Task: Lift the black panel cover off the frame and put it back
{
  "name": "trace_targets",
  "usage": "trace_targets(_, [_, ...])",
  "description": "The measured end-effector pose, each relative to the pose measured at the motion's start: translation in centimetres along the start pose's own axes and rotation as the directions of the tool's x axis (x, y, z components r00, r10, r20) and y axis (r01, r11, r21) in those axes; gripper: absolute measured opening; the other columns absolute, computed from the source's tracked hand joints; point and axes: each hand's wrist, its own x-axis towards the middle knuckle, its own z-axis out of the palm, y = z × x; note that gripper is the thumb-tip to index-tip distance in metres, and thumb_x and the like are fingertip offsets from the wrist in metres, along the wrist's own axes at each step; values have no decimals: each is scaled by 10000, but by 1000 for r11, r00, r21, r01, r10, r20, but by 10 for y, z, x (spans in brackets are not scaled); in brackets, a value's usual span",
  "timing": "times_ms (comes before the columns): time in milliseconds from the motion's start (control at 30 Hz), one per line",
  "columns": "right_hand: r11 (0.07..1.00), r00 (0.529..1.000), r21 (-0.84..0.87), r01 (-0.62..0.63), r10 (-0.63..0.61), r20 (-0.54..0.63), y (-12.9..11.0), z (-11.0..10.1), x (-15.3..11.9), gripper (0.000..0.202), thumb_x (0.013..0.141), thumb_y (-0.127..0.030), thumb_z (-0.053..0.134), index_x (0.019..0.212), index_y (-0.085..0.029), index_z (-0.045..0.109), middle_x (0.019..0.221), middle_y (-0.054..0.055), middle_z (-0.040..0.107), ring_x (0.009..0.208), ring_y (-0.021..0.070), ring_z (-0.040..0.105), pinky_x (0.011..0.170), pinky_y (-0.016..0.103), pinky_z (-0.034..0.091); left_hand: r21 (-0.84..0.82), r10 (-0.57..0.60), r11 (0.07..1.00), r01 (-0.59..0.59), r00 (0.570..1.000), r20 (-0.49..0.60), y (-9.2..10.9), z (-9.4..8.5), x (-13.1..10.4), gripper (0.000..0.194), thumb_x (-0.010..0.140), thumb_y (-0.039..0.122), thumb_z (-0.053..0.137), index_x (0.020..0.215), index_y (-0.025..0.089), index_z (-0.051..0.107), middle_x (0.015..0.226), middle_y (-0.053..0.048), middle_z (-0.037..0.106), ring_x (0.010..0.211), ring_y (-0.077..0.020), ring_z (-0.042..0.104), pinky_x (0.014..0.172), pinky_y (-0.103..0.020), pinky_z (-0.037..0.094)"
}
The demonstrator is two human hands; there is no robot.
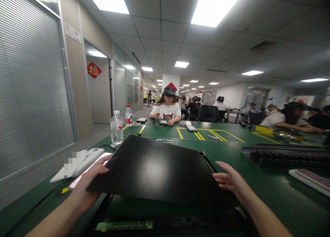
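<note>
A large, glossy black flat panel [152, 171] is tilted in front of me, its left side raised. My left hand [94, 176] is closed on its left edge, thumb on top and fingers underneath. My right hand [232, 180] is open at the panel's right edge, thumb apart and fingers stretched out; fingertips are at or against the edge. Under the panel lies a black frame [206, 161], mostly hidden, with a narrow green circuit board [123, 226] along its near side.
The green table [273, 202] carries a water bottle [117, 127], a red-labelled bottle [129, 115] and a phone [87, 168] at left. Long black strips [286, 156] and a white-edged phone [311, 180] lie right. Across the table a person [166, 109] handles small items.
</note>
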Motion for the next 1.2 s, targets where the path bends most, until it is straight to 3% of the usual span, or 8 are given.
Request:
trace_targets(233, [967, 982, -208, 149, -169, -80, 3, -4, 9, 538, 749, -482, 472, 1219, -222, 475, 695, 39, 706, 516, 120, 482, 462, 214, 271, 107, -78, 991, 74, 996, 34, -5, 3, 1, 413, 632, 206, 720, 1024, 267, 607, 889, 3, 734, 737, -221, 698, 594, -281, 547])
trace_targets(467, [950, 976, -279, 141, -181, -121, 4, -4, 9, 565, 718, -510, 464, 1165, -166, 500, 606, 56, 688, 467, 113, 402, 482, 230, 282, 156, -99, 983, 94, 995, 22, -5, 6, 0, 416, 642, 161, 710, 1017, 278, 574, 777, 6, 743, 667, -227, 703, 592, -315, 553])
trace_targets(700, [944, 961, -279, 175, -226, -161, 9, -11, 18, 561, 716, -504, 467, 1150, -150, 508, 585, 59, 685, 459, 131, 444, 476, 246, 294, 155, -130, 981, 121, 990, 49, -8, 10, -4, 424, 642, 163, 708, 1022, 287, 566, 844, -2, 745, 705, -248, 711, 617, -347, 560])
trace_targets(933, [883, 942, -439, 168, -275, -192, 16, -20, 28, 544, 733, -523, 440, 1120, -164, 574, 623, 57, 695, 518, 174, 565, 514, 280, 365, 184, -105, 978, 94, 993, 47, -17, 12, -2, 386, 645, 137, 720, 994, 216, 574, 797, -22, 747, 694, -225, 717, 582, -272, 546])
trace_targets(1200, [818, 934, -552, 160, -307, -183, 18, -22, 32, 521, 727, -513, 440, 1089, -184, 618, 650, 53, 708, 612, 205, 629, 550, 287, 399, 187, -121, 977, 105, 990, 73, -22, 9, 3, 367, 667, 102, 705, 992, 215, 577, 804, -38, 755, 719, -237, 721, 599, -285, 551])
